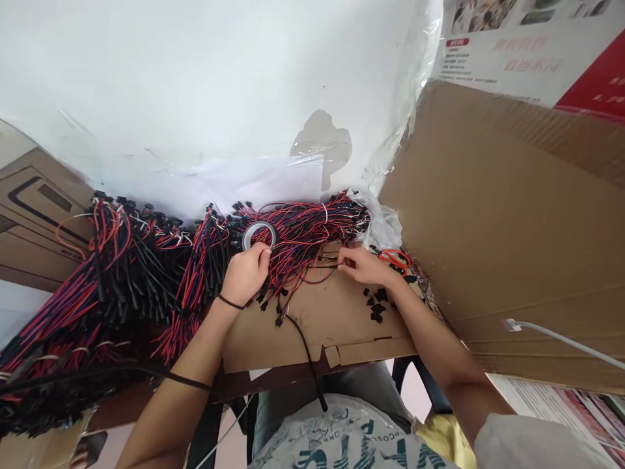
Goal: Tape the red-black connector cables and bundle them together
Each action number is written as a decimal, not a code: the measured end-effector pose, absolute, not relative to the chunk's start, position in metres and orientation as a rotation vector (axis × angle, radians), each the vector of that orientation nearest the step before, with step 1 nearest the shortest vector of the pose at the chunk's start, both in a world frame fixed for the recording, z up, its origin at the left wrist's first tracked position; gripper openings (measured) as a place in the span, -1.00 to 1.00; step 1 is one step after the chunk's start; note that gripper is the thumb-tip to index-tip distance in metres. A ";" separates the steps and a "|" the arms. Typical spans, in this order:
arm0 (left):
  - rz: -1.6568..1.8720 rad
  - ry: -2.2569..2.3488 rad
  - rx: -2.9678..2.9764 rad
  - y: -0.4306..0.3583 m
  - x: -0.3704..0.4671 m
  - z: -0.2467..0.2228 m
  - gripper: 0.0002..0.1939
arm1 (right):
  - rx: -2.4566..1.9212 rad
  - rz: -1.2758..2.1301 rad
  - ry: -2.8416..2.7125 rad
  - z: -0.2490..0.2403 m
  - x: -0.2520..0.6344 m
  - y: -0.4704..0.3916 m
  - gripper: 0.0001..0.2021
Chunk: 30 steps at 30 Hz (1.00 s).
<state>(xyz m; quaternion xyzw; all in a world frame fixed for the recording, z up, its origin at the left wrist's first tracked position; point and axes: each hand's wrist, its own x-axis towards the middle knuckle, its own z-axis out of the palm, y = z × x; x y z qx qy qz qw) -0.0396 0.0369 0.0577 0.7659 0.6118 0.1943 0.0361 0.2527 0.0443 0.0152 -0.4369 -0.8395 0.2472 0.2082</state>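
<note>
1 grey patch (319, 137) on the white wall (195, 78) — a white cable (571, 335) before tall cardboard (508, 202).

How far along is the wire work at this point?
Looks done: the wire bundles piled on the left, several bound with white ties. In hand: the right hand seems to pinch a thin dark wire; the left hand is by the tape roll. Apparently left: small black pieces lying loose on the cardboard. How much remains overall, I cannot tell.
</note>
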 end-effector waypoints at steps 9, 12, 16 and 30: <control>0.909 1.548 2.061 0.025 -0.031 0.051 -0.68 | -1.285 0.546 -2.429 0.008 0.247 0.050 -0.81; 0.871 1.496 2.072 0.021 -0.024 0.047 -0.69 | -1.148 0.858 -2.204 0.011 0.248 0.050 -0.70; 0.783 1.437 2.110 0.017 -0.017 0.041 -0.73 | -0.850 1.401 -1.594 0.013 0.249 0.047 -0.52; 0.230 0.930 1.845 0.019 -0.046 0.053 -0.64 | -0.650 1.684 -0.973 0.011 0.269 0.047 -0.72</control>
